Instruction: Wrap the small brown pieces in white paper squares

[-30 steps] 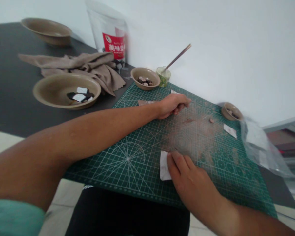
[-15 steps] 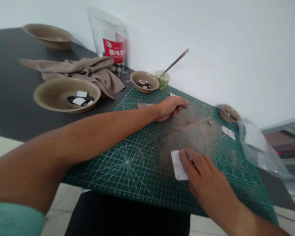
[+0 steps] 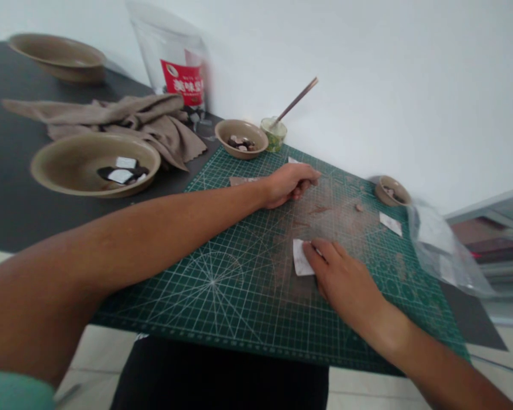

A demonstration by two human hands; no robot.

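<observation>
My right hand (image 3: 342,276) is closed on a small white paper-like square (image 3: 301,259), pressed flat against the green cutting mat (image 3: 214,319). Farther up the mat rests my left hand (image 3: 288,183), its fingers curled; whatever they hold, if anything, is hidden. Just behind it the edge of another white piece (image 3: 294,161) shows, and a brownish flat piece (image 3: 243,180) lies by the wrist. Brown dust (image 3: 320,225) covers the mat between and beyond both hands. A small brown lump (image 3: 358,208) lies on the dusty area.
Bowls with small pieces stand at the left (image 3: 94,188), back (image 3: 241,154) and right (image 3: 392,199). By the wall are a cup (image 3: 274,135) holding a stick-like tool, a cloth (image 3: 154,122) and a clear bag (image 3: 182,74). A white card (image 3: 390,224) and plastic bag (image 3: 448,250) lie right.
My right hand has slid the white square away from me, up the mat. The left hand stays curled in about the same place. The whole view has shifted slightly.
</observation>
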